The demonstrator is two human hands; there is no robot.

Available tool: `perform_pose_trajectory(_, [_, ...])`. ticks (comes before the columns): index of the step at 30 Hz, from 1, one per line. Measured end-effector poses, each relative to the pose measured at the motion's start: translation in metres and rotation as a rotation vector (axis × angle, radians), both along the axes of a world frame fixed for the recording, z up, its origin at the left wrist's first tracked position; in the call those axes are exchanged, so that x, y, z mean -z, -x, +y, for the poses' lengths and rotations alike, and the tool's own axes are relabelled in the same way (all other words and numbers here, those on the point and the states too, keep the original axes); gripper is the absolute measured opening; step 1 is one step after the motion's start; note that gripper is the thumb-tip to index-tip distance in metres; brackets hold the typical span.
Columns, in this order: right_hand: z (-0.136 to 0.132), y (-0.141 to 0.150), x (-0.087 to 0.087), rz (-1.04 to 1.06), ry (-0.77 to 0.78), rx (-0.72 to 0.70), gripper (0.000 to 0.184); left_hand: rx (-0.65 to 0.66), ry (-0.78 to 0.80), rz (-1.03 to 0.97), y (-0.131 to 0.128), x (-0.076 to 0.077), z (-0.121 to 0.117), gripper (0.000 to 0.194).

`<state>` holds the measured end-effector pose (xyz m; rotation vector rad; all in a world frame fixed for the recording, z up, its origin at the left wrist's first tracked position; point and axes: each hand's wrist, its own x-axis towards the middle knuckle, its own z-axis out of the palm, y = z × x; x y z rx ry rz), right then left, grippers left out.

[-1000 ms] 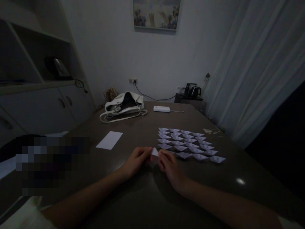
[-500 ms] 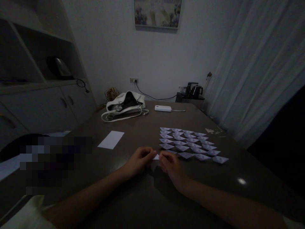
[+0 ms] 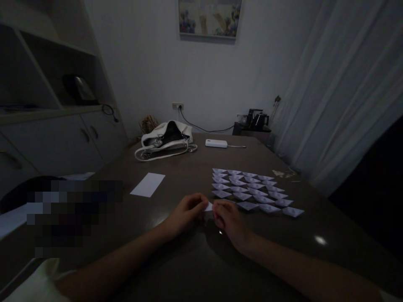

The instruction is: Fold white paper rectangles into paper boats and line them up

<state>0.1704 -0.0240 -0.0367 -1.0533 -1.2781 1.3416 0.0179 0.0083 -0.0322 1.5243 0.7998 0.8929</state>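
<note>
A small folded piece of white paper [image 3: 208, 206] is pinched between my left hand [image 3: 185, 213] and my right hand [image 3: 229, 221], low over the dark table [image 3: 195, 268]. Only a corner of it shows between my fingertips. Just beyond my right hand, several folded paper boats [image 3: 252, 191] lie flat in neat rows. A flat white paper sheet [image 3: 147, 184] rests on the table to the left of my hands.
A white handbag [image 3: 165, 140] and a white power bank [image 3: 216, 143] with a cable lie at the table's far end. Small scraps [image 3: 285, 173] sit near the right edge by the curtain [image 3: 340, 92]. Cabinets [image 3: 56, 142] stand to the left.
The folded paper has dropped lower between my fingers and less of it shows. My hands stay close together at the same spot.
</note>
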Motion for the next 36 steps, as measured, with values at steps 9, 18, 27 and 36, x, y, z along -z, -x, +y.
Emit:
perform_pose_trajectory(9, [0.0021,0.0000,0.0040,0.109,0.025,0.036,0.031,-0.032,-0.302,0.125,0.0029,-0.0082,-0.0016,0.020])
perform_pose_trajectory(18, [0.0022,0.0006,0.0048,0.109,0.041,0.054,0.033,0.024,-0.055,0.002,0.0008,-0.0023,0.0020,0.026])
perform_pose_trajectory(27, [0.0036,-0.0010,0.0083,0.065,0.018,0.027,0.036,0.049,0.088,0.004,0.0005,-0.0030,0.0014,0.036])
perform_pose_trajectory(36, [-0.0019,0.0013,0.0035,-0.030,-0.003,-0.132,0.038,0.033,0.045,-0.014,0.0049,-0.0065,0.0021,0.028])
